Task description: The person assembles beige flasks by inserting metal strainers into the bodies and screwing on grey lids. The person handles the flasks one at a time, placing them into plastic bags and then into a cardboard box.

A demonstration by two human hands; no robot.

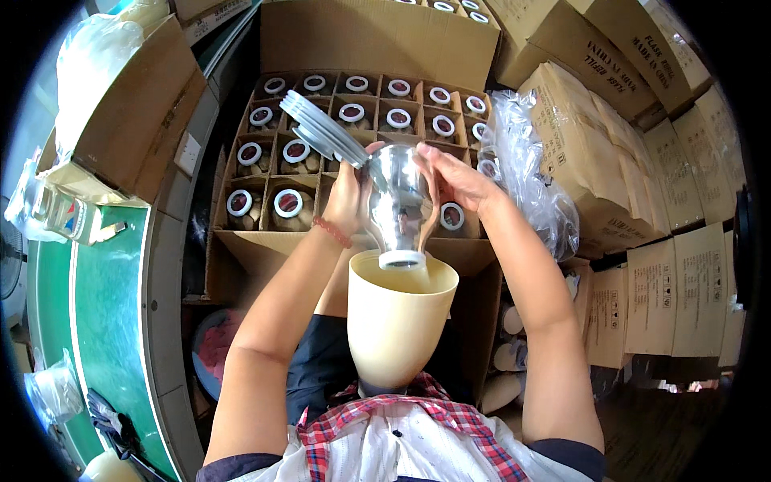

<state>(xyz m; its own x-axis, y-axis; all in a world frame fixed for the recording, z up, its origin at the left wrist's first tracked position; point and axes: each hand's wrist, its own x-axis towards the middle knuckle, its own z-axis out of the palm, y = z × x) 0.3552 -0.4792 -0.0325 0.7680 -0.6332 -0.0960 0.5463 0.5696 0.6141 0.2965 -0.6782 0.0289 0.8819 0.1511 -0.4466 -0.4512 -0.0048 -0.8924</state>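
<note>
A silvery glass flask refill [397, 189] is tilted neck-down, its white-rimmed mouth just over the rim of a cream tapered flask casing [397, 321]. My left hand [347, 197] is closed round the refill's left side. A stack of grey ring-shaped discs [321, 132] sticks out up and left from that hand, seemingly held by its fingers, which are partly hidden. My right hand [462, 178] grips the refill's right side, thumb and fingers against the shiny wall. The casing stands upright near my lap, and neither hand touches it.
Ahead is an open carton [277, 217] with cardboard dividers and several refills with white-rimmed mouths. Clear plastic wrap [522, 169] hangs at its right edge. Stacked cartons [590, 145] line the right side. A green table [108, 313] with another box [132, 104] stands left.
</note>
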